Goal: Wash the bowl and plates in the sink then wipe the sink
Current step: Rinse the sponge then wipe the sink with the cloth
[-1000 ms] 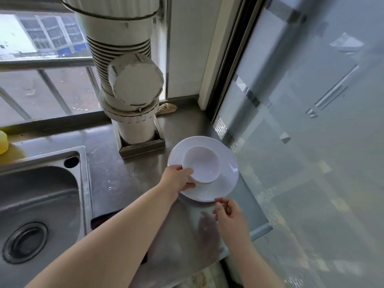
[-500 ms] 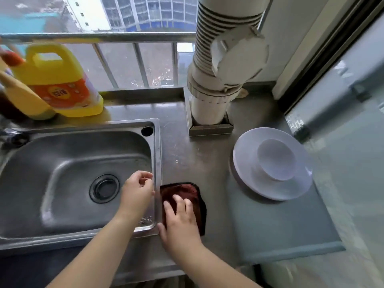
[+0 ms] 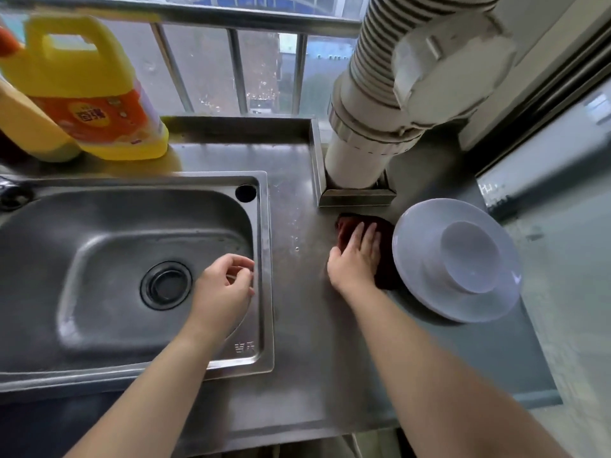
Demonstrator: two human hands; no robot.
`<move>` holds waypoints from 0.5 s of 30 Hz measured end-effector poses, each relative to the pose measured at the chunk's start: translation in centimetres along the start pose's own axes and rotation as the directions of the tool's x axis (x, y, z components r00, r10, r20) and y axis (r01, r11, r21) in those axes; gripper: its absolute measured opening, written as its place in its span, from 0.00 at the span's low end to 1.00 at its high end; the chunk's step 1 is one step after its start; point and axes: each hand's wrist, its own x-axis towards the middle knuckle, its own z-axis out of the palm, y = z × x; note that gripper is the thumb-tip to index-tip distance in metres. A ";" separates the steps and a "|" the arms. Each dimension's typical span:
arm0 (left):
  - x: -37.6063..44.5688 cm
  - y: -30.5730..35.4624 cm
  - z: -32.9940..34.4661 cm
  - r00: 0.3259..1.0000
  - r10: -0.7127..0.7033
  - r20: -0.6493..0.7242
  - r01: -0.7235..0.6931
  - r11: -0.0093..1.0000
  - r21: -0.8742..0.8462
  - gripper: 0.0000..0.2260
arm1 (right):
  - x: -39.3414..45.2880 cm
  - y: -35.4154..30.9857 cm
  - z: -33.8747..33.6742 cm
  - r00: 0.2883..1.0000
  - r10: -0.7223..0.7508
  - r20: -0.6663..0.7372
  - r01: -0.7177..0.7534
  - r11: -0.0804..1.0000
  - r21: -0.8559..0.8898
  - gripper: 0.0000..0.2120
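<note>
**Cloth pushed up beside the plates**

The stainless steel sink carries two stamped characters on its front right rim, too small to read surely. The yellow detergent jug behind it bears an orange label with yellow characters, blurred.

Half a second ago the dark red cloth lay by the sink's front right corner; now it sits farther back, just beside the white plates, below the grey ribbed pipe. The right hand presses it flat with straight fingers and hides much of it. The left hand still hovers over the basin, fingers loosely curled, holding nothing. The white bowl rests upside down on the plates, on the steel counter.
</note>
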 end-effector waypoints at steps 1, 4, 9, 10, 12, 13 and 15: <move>-0.1 0.0 -0.4 1.000 -0.004 -0.003 0.004 1.000 -0.011 0.10 | 0.2 -1.4 0.3 0.999 -0.049 0.023 0.049 0.999 0.007 0.31; 0.0 -0.3 -2.0 1.000 -0.014 -0.002 0.014 1.000 -0.022 0.09 | -1.9 -5.2 2.4 0.935 -0.325 0.141 0.319 0.945 0.069 0.27; 0.4 -0.7 -4.2 1.000 -0.023 0.021 0.023 1.000 -0.012 0.10 | -6.2 -4.1 2.9 0.820 -0.532 0.209 0.478 0.839 0.261 0.25; 0.5 -0.8 -4.6 0.999 -0.019 0.029 0.019 1.000 -0.013 0.10 | -7.2 -2.9 2.6 0.803 -0.552 0.226 0.497 0.829 0.258 0.25; 0.8 -1.0 -5.1 0.999 -0.008 0.033 0.009 1.000 -0.023 0.10 | -9.4 -1.4 2.4 0.791 -0.562 0.240 0.515 0.825 0.234 0.25; 0.9 -1.2 -5.3 0.999 -0.010 0.033 0.011 1.000 -0.028 0.10 | -10.1 -1.3 2.6 0.796 -0.556 0.239 0.513 0.829 0.222 0.25; 1.2 -1.5 -5.4 0.999 -0.025 0.035 0.026 0.999 -0.034 0.10 | -9.9 -2.8 3.1 0.815 -0.531 0.233 0.495 0.846 0.198 0.25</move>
